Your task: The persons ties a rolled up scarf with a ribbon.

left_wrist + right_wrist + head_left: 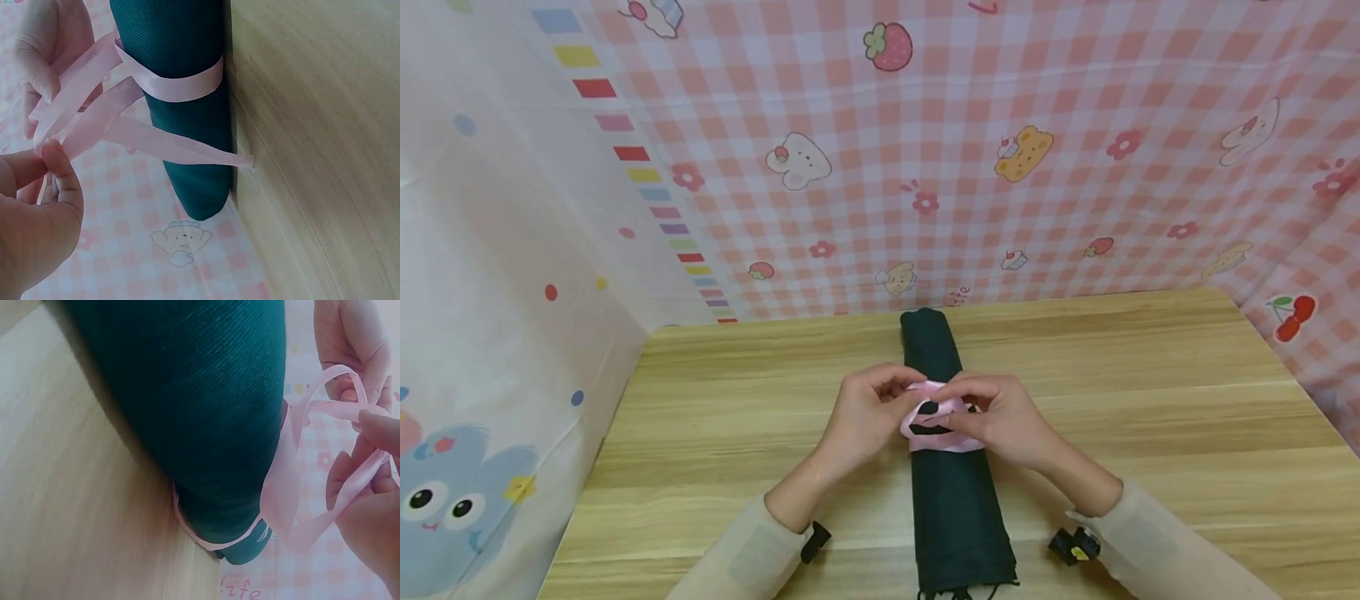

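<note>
A long, rolled dark green cloth [958, 517] with a fringed near end lies lengthwise on the table. Around its middle goes a pink satin ribbon [181, 86], with loops and a loose tail standing off the roll. Thumb and finger of my left hand [868, 408] pinch a ribbon loop, plainly so in the left wrist view. My right hand [1000, 412] faces it from the other side of the roll and pinches another stretch of ribbon [281, 481]. Both hands work just above the cloth, close together. Fingers partly hide the crossing of the ribbon.
The wood-grain table [715, 467] extends to both sides of the roll. Behind it hangs a pink checked curtain [865, 167] with cartoon prints; a white printed cloth [490, 250] hangs at the left. Each sleeve cuff has a small black device [1075, 546] near it.
</note>
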Motion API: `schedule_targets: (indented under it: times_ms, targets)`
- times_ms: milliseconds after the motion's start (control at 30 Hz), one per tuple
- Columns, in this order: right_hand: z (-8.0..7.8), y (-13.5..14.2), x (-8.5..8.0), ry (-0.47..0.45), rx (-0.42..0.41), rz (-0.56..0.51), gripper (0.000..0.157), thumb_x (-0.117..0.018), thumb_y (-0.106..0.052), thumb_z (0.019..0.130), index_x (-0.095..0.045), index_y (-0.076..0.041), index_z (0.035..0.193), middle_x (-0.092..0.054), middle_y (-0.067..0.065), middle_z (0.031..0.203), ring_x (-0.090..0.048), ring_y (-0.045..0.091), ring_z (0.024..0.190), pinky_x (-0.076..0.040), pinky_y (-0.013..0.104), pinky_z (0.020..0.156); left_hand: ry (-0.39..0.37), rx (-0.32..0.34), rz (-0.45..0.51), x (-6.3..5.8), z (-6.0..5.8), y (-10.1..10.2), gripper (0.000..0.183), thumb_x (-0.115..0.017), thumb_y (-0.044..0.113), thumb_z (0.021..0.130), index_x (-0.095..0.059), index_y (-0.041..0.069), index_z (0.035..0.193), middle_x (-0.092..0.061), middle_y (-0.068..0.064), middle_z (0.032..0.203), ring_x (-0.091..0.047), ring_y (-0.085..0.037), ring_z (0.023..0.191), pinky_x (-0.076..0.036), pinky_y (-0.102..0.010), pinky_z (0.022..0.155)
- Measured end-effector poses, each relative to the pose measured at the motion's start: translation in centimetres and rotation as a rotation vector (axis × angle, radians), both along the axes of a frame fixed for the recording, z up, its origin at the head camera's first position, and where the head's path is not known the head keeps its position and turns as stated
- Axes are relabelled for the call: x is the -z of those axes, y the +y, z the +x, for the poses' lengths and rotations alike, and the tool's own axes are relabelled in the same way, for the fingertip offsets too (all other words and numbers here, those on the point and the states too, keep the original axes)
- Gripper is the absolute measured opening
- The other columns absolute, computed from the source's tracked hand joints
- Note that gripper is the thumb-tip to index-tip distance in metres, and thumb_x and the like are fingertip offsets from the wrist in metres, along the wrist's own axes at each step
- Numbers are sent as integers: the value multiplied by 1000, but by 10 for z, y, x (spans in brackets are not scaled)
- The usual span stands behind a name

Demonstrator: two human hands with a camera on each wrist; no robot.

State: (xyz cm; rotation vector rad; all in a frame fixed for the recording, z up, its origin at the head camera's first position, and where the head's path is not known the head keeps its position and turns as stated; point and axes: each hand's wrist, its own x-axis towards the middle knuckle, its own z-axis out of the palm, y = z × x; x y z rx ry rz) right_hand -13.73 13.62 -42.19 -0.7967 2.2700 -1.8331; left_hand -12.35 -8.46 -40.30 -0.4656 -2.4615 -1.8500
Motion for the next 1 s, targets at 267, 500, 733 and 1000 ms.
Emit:
schedule_targets:
  times_ms: [267, 500, 733, 1000]
  targets:
    - [0, 1, 3, 94, 8, 12, 18, -75, 4, 92, -83, -10, 100, -72, 6, 97, -61, 20, 83, -50, 29, 65, 7, 5, -2, 0, 0, -1, 16, -74, -2, 95, -80, 8, 105, -72, -1, 88, -62, -16, 73, -53, -24, 62]
    - [2, 6, 4, 104, 71, -33, 18, -74, 7, 92, -79, -8, 98, -70, 7, 108, -63, 18, 97, -55, 28, 82, 27, 26, -37, 0, 1, -5, 16, -73, -2, 95, -81, 7, 107, -73, -3, 93, -62, -17, 77, -56, -25, 68]
    - [4, 13, 4, 125, 98, -29, 17, -68, 7, 96, -73, -8, 100, -68, 8, 117, -62, 18, 108, -53, 26, 92, 22, 26, -50, -2, 2, -8, 19, -72, -4, 96, -80, 5, 111, -74, -2, 94, -63, -16, 77, -57, -25, 68]
    - [5, 16, 6, 199, 97, -127, 22, -66, 16, 92, -73, -3, 101, -70, 12, 109, -64, 17, 104, -54, 25, 91, 43, 35, -58, -1, 3, -10, 16, -71, -3, 96, -80, 4, 108, -73, -2, 92, -62, -17, 76, -57, -26, 67]
